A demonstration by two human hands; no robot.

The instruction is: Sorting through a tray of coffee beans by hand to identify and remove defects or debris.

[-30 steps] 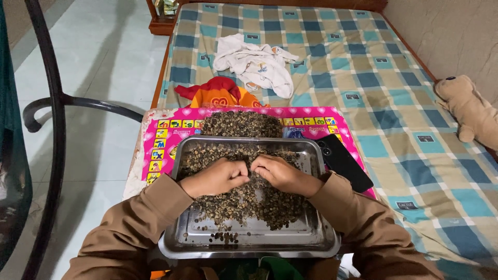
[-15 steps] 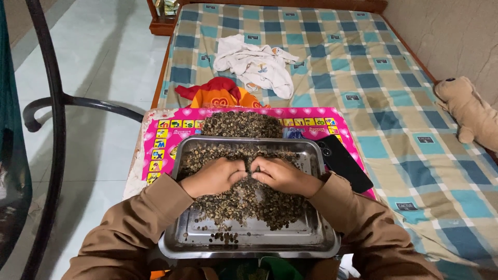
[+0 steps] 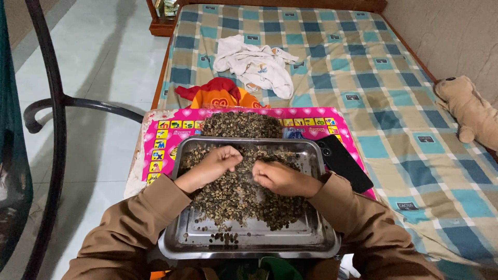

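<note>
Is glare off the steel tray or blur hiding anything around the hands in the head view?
Head view: soft, even light; the steel tray shows dull reflections, no harsh glare; left hand and right hand look sharp over the seeds; edges curve slightly.

Plush toy (image 3: pixel 469 111) cut off at right edge — fingertips buried in seeds (image 3: pixel 233 194)

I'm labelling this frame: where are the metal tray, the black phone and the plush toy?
Metal tray (image 3: pixel 249 239): head view, bare floor near the front rim.
Black phone (image 3: pixel 346 165): head view, middle of its back.
Plush toy (image 3: pixel 469 111): head view, its body.
</note>
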